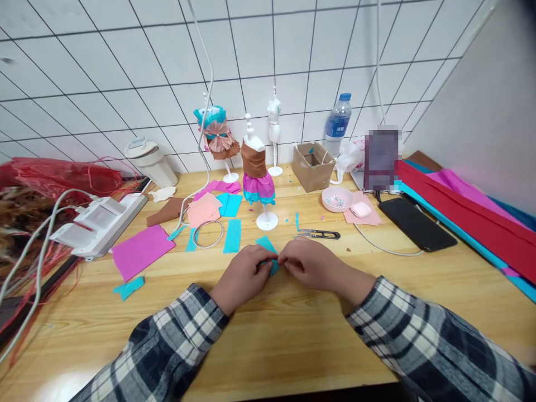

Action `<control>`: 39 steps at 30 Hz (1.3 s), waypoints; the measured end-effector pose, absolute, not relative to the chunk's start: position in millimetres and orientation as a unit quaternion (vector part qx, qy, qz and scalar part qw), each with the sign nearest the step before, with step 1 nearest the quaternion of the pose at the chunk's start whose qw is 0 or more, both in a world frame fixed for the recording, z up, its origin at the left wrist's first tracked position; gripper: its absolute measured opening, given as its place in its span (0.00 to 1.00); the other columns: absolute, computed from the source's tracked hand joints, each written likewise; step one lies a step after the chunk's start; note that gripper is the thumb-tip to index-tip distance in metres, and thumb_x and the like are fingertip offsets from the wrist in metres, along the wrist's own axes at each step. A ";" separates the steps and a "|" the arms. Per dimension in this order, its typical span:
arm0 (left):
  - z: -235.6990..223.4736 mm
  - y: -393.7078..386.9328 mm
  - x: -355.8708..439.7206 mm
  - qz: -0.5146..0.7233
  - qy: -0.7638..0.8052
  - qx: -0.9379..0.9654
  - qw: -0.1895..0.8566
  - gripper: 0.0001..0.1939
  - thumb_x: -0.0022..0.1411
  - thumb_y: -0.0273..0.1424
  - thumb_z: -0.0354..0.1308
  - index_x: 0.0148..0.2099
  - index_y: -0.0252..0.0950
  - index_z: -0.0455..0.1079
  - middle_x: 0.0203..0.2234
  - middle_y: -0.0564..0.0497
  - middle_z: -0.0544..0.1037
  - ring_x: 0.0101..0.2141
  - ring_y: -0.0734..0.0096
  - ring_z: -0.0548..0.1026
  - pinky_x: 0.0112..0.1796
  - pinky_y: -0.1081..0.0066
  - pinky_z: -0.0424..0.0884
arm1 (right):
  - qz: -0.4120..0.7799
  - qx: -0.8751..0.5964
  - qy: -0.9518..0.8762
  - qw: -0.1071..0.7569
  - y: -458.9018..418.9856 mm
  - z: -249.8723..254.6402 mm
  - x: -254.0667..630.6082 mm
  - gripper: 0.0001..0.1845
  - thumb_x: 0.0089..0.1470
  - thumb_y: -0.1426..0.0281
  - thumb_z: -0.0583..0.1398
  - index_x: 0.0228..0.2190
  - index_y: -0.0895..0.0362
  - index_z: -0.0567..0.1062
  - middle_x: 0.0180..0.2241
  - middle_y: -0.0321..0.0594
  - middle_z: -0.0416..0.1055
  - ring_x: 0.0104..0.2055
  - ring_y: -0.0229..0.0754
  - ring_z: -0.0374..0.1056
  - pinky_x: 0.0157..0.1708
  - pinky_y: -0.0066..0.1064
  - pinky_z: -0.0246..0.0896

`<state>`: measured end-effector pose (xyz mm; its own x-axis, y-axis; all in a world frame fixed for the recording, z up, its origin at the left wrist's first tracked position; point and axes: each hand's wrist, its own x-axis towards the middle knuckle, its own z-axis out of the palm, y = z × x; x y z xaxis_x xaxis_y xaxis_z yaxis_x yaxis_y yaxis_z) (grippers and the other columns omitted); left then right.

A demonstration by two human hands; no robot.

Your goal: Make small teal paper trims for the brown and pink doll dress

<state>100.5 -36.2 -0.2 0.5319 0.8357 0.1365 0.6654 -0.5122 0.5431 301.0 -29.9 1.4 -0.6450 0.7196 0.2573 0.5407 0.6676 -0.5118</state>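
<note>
Between my two hands is a small turquoise crepe paper piece [265, 243], partly covered by my fingers. My left hand [245, 273] pinches it from the left. From the other side, the closed fingertips of my right hand [312, 263] grip its right edge, with thumb and forefinger pressed together. Just beyond stands a small white dress form [267, 221] wearing a brown top and a magenta skirt with turquoise trim. Black thread snips [320, 234] lie past my right hand. To the left rest a turquoise paper rectangle [232, 236] and a metal ring [196, 244].
Behind are a decorated dress form [220, 139], a bare one [274, 131], a cardboard box [307, 177] and a water bottle [337, 124]. A pink bead bowl [337, 192] and black phone [417, 224] sit right; magenta paper [142, 251] and a power strip [106, 230] left.
</note>
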 end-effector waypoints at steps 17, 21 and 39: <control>6.4 -28.1 84.0 0.211 0.440 0.866 0.112 0.06 0.60 0.32 0.58 0.36 0.40 0.75 0.36 0.49 0.77 0.39 0.64 0.71 0.42 0.62 0.63 | 0.121 -0.376 -0.906 0.151 -30.0 -0.8 292.0 0.09 0.58 0.71 0.56 0.32 0.55 0.77 0.31 0.39 0.72 0.36 0.41 0.63 0.38 0.33 0.57; 14.1 -33.9 88.3 0.126 0.420 0.895 0.083 0.07 0.61 0.35 0.57 0.36 0.42 0.76 0.35 0.51 0.78 0.39 0.63 0.71 0.40 0.60 0.58 | 0.128 -0.395 -0.894 0.168 -30.7 -0.1 294.2 0.06 0.55 0.72 0.59 0.33 0.55 0.77 0.32 0.38 0.72 0.37 0.41 0.63 0.39 0.32 0.55; 12.7 -42.5 102.2 0.078 0.418 0.903 0.055 0.10 0.65 0.32 0.51 0.38 0.41 0.74 0.32 0.51 0.78 0.37 0.64 0.71 0.38 0.61 0.57 | 0.095 -0.424 -0.894 0.107 -35.5 -1.4 292.0 0.10 0.58 0.68 0.56 0.33 0.54 0.78 0.32 0.39 0.72 0.35 0.41 0.64 0.34 0.32 0.51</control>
